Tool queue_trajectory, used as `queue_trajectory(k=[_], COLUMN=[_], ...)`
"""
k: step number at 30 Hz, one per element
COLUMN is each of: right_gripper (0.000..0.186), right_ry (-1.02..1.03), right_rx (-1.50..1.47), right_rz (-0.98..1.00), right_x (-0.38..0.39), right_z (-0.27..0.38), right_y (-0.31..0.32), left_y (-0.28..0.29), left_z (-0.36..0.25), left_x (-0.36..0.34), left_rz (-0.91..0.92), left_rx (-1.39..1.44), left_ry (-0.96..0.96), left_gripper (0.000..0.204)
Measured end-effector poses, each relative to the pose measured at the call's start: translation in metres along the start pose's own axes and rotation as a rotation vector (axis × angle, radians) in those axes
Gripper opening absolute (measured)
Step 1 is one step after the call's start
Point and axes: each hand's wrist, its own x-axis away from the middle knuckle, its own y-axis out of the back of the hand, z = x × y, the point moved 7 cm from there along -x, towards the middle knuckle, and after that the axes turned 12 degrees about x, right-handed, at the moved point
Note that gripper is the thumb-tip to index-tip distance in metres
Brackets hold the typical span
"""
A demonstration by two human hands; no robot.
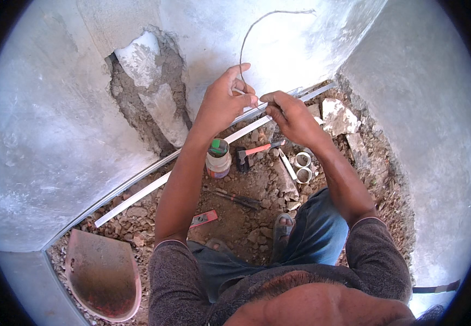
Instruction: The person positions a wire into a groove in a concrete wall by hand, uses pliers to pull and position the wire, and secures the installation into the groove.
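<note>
We're on a building site, by all the signs, in the raw corner of a room! Bare grey walls (39,136) rise around us, and there, a ragged cavity (124,89) gapes in one, baring what looks like a pale pipe (140,57). Underfoot we've got loose earth and rubble (339,117). And among the stones we spot a hammer (254,149), a red level (204,219), white pipe rings (303,167) and, lower left, a dirt-caked pan (105,261).
</note>
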Motion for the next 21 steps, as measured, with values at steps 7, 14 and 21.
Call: queue_trajectory(k=[7,14,21], right_gripper=[0.008,0.014,0.013], right_ry=[-0.209,-0.37,-0.419], right_rx=[0.141,-0.116,-0.427], right_rz=[-0.138,-0.092,-0.016], right_x=[-0.004,0.002,0.007], right_z=[-0.031,-0.036,-0.023], right_y=[0.019,0.026,0.023], left_y=[-0.01,-0.006,-0.002], left_z=[0.008,-0.002,-0.01], left_x=[0.002,-0.001,0.001], left_rz=[0.109,0.031,-0.116], left_rx=[0.063,0.116,0.112], left_ry=[0.081,-0.053,-0.099], left_gripper=[0.046,0.036,0.029])
